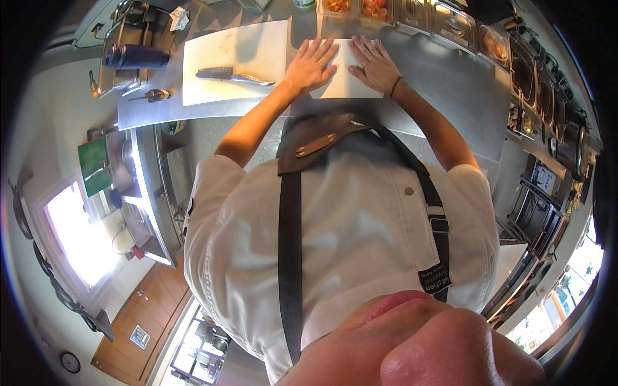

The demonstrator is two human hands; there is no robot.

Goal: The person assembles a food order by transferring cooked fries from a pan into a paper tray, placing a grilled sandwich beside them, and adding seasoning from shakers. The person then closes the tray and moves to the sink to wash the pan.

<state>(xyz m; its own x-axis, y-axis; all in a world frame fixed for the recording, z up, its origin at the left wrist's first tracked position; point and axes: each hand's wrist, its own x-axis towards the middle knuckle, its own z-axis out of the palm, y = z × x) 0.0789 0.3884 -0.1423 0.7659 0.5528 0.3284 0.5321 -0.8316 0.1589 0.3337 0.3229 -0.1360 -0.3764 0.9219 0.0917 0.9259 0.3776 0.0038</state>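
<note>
My left hand lies flat with its fingers stretched out on the left part of a white rectangular sheet; whether this is paper or a thin board I cannot tell. On the sheet's right part rests my right hand, palm down and fingers extended, with a dark band at the wrist. Neither hand holds anything. Left of my left hand is a white cutting board. Across it lies a knife, dark at its left end and with a pale, shiny right end.
The steel worktop carries clear tubs of chopped orange food and lidded metal pans along its far right. A dark blue bottle lies at the far left, near a small dark tool. Shelving stands to the right.
</note>
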